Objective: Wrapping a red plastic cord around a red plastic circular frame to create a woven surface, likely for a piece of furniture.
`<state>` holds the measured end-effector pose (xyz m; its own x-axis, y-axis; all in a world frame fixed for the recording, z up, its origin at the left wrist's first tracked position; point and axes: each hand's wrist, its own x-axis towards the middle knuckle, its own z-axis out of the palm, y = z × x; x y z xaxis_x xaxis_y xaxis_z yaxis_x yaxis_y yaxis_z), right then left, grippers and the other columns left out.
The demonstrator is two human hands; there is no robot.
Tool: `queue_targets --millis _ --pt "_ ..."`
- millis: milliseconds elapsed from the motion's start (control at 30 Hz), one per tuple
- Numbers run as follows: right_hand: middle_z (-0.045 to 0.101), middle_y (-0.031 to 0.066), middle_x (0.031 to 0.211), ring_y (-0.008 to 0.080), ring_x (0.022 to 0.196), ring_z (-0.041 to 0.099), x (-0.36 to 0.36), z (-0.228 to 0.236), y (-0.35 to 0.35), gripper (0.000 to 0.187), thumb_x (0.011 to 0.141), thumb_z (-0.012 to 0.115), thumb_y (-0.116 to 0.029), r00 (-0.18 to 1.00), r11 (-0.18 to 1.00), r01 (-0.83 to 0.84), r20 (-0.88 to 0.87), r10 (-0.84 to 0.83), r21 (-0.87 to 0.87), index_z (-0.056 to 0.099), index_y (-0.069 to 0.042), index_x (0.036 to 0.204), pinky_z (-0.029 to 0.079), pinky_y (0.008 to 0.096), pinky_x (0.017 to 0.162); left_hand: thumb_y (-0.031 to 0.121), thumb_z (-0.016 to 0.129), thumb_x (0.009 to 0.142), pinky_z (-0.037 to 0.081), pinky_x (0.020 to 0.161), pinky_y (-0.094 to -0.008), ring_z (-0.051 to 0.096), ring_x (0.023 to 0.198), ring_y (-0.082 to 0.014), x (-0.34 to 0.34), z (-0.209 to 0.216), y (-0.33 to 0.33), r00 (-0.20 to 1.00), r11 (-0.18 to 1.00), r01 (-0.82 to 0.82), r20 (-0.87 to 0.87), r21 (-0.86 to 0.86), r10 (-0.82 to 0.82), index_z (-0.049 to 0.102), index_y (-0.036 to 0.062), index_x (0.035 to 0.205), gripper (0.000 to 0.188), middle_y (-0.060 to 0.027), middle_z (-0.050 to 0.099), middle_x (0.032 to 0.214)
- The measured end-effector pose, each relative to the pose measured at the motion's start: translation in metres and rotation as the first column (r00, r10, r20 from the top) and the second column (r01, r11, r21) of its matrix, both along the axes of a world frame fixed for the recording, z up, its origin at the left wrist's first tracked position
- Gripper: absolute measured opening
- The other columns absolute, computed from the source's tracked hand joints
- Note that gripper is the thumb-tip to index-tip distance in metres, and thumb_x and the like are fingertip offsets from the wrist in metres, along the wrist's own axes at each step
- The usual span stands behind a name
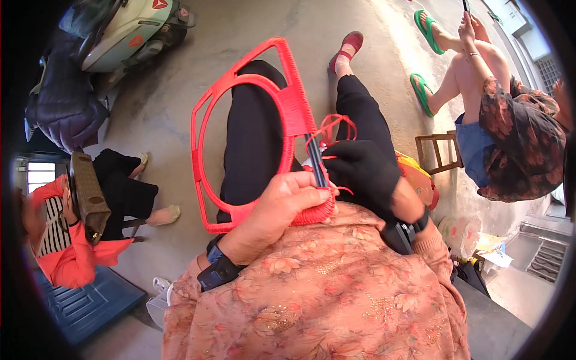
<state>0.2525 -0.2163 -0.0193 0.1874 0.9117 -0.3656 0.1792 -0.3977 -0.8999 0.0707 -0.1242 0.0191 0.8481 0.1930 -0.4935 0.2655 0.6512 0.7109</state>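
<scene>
A red frame point(240, 84), mostly wrapped in red cord, rests on my lap over black trousers. My left hand point(273, 207) is bare and grips the frame's lower edge, close to my chest. My right hand point(360, 171) wears a black glove and pinches the red cord point(336, 126), which loops up beside a bare dark bar of the frame point(315, 159). Both wrists carry dark bands. My patterned orange sleeves fill the lower part of the view.
A person in an orange top sits at the left holding a brown patterned bag point(89, 195). Another person in green sandals sits at the upper right beside a small wooden stool point(441, 153). A parked scooter point(129, 27) stands at the top left on the concrete floor.
</scene>
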Motion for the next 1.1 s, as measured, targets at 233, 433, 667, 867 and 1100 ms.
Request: queue_targets --millis 233,433,667,867,1100 --pt "0.067 0.0062 0.092 0.0117 0.083 0.063 0.046 0.012 -0.105 0.020 0.086 0.060 -0.009 0.987 0.967 0.159 -0.042 -0.154 0.199 0.066 0.003 0.101 0.049 0.0248 0.072 0.011 0.057 0.091 0.048 0.076 -0.0214 0.061 0.079 -0.0077 -0.002 -0.003 0.003 0.999 0.999 -0.009 -0.039 0.033 0.010 0.063 -0.0030 0.101 0.019 -0.0043 0.065 0.087" --pt "0.062 0.0037 0.073 0.0092 0.060 0.057 0.071 -0.036 -0.175 0.026 0.083 0.064 -0.015 0.655 0.693 0.689 -0.226 -0.721 -0.213 0.064 0.002 0.104 0.044 0.0215 0.054 0.011 0.057 0.090 0.047 0.077 -0.0214 0.060 0.081 -0.0069 0.002 -0.003 0.002 0.998 0.999 0.011 -0.067 0.038 -0.008 0.063 -0.0029 0.101 0.019 -0.0030 0.064 0.088" --pt "0.063 0.0027 0.076 0.0101 0.068 0.059 0.041 -0.029 -0.128 0.045 0.075 0.075 -0.015 0.759 0.859 0.486 0.409 -0.507 0.164 0.062 -0.003 0.116 0.047 0.0242 0.061 0.008 0.056 0.089 0.052 0.074 -0.0248 0.065 0.078 -0.0142 0.007 -0.004 -0.003 0.996 0.994 0.002 -0.089 0.106 0.007 0.061 -0.0064 0.104 0.021 -0.0093 0.066 0.089" --pt "0.063 0.0045 0.092 0.0104 0.083 0.058 -0.006 -0.002 -0.046 0.034 0.085 0.065 -0.014 0.937 0.884 0.348 -0.138 -0.320 0.314 0.060 -0.002 0.117 0.048 0.0265 0.074 0.015 0.055 0.093 0.052 0.070 -0.0248 0.065 0.073 -0.0136 0.011 -0.002 -0.005 0.995 0.996 0.016 -0.103 0.086 -0.007 0.061 -0.0043 0.099 0.021 -0.0094 0.066 0.085" --pt "0.065 0.0057 0.090 0.0093 0.082 0.058 -0.009 0.016 -0.036 0.023 0.087 0.062 -0.011 0.934 0.985 0.137 -0.345 -0.092 0.109 0.063 0.003 0.106 0.047 0.0247 0.076 0.019 0.054 0.095 0.052 0.066 -0.0237 0.063 0.070 -0.0119 0.008 -0.003 -0.003 0.993 0.998 0.019 -0.118 0.065 -0.011 0.059 -0.0024 0.095 0.022 -0.0096 0.066 0.080"
